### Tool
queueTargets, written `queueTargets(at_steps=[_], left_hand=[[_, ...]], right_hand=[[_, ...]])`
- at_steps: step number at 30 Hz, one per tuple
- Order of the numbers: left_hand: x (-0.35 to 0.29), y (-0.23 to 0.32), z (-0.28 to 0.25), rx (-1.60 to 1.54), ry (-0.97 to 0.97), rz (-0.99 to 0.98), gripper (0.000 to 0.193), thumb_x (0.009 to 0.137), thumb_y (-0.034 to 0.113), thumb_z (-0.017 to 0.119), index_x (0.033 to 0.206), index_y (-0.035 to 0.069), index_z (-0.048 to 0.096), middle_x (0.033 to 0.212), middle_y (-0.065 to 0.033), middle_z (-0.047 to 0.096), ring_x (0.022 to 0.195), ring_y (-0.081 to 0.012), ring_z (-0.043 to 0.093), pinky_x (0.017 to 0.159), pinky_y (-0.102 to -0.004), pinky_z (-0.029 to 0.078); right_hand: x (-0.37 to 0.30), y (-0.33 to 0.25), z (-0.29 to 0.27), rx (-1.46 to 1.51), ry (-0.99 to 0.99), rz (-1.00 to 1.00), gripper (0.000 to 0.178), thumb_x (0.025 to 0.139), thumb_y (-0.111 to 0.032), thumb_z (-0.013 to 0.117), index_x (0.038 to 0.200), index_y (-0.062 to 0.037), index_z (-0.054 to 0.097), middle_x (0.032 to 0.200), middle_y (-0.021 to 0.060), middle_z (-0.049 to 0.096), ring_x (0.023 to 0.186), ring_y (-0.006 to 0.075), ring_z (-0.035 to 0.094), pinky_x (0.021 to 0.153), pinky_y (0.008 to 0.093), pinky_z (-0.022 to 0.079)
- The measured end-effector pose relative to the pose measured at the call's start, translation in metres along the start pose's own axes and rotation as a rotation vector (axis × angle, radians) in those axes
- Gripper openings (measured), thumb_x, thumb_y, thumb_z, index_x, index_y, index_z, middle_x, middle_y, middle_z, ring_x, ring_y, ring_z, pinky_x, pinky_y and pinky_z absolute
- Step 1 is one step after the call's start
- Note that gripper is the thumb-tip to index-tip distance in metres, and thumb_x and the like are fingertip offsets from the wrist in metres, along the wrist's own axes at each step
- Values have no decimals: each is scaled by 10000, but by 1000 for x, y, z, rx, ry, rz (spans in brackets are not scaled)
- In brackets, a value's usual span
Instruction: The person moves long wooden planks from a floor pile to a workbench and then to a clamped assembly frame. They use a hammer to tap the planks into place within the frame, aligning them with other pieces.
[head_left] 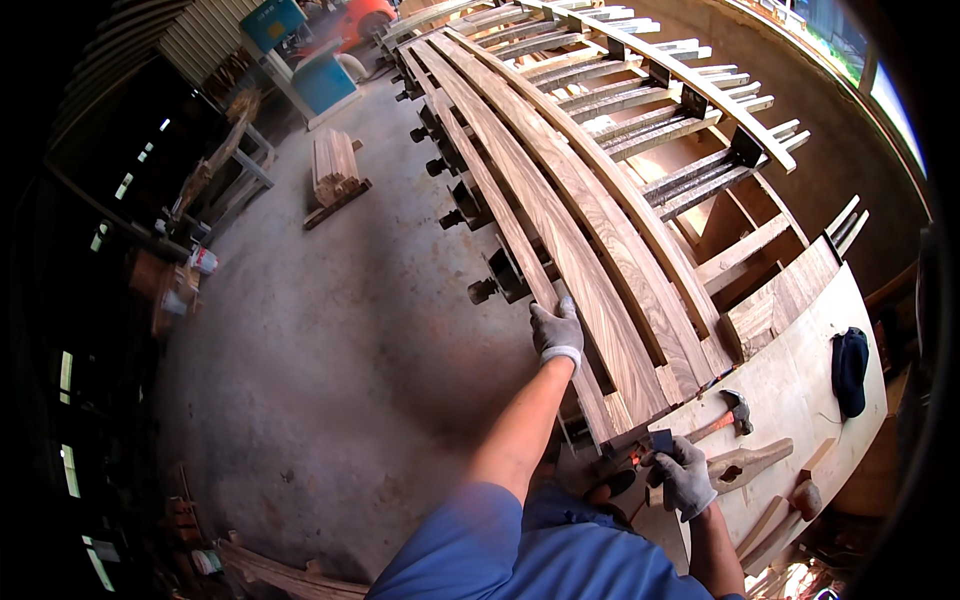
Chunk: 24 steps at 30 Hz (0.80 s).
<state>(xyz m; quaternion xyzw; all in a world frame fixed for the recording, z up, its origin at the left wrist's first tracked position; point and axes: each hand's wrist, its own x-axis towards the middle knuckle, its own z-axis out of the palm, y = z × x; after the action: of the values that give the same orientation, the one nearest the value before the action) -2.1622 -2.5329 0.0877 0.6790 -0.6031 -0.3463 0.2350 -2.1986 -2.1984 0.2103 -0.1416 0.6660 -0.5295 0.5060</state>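
Note:
Long brown wooden boards (600,275) lie side by side on a clamp rack, running away from me. My left hand (557,332), in a grey-white glove, is closed on the leftmost narrow wooden strip (512,235). By the near end of the boards, my gloved right hand (685,478) grips a small dark blue flat piece (661,440); its kind is not clear. Just right of that hand a claw hammer (737,412) with a red-orange handle lies on a pale panel (790,385), close to a shaped wooden piece (752,465) with a knot hole.
Black clamp screws (483,291) jut out along the rack's left side. Slatted clamp arms (640,130) spread to the far right. A dark blue cloth item (849,372) and a mallet (805,498) rest on the panel. Stacked wood (335,170) sits on the concrete floor (300,350).

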Motion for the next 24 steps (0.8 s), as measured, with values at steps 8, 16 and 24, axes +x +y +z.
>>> queueTargets(at_steps=[8, 16, 24], left_hand=[[2, -2, 0, 36, -15, -8, 878, 975, 556, 582, 1513, -89, 326, 1413, -340, 523, 1273, -469, 558, 1079, -502, 466], [-1, 5, -7, 21, -38, -43, 842, 977, 537, 596, 1490, -87, 357, 1417, -335, 530, 1297, -464, 546, 1103, -487, 446], [-5, 12, -13, 32, -66, -79, 844, 979, 545, 586, 1508, -69, 352, 1434, -321, 525, 1309, -454, 539, 1115, -479, 437]], right_hand=[[-3, 4, 10, -204, 98, -91, 164, 970, -160, 688, 919, -4, 679, 779, 16, 672, 664, 66, 576, 564, 252, 462], [-6, 1, 15, -226, 248, 95, 410, 993, -312, 693, 706, -21, 670, 585, 6, 600, 516, 64, 501, 476, 264, 391], [-6, 14, 10, 84, 201, 102, 494, 1061, -411, 571, 723, -54, 617, 582, 10, 553, 465, 88, 476, 420, 255, 366]])
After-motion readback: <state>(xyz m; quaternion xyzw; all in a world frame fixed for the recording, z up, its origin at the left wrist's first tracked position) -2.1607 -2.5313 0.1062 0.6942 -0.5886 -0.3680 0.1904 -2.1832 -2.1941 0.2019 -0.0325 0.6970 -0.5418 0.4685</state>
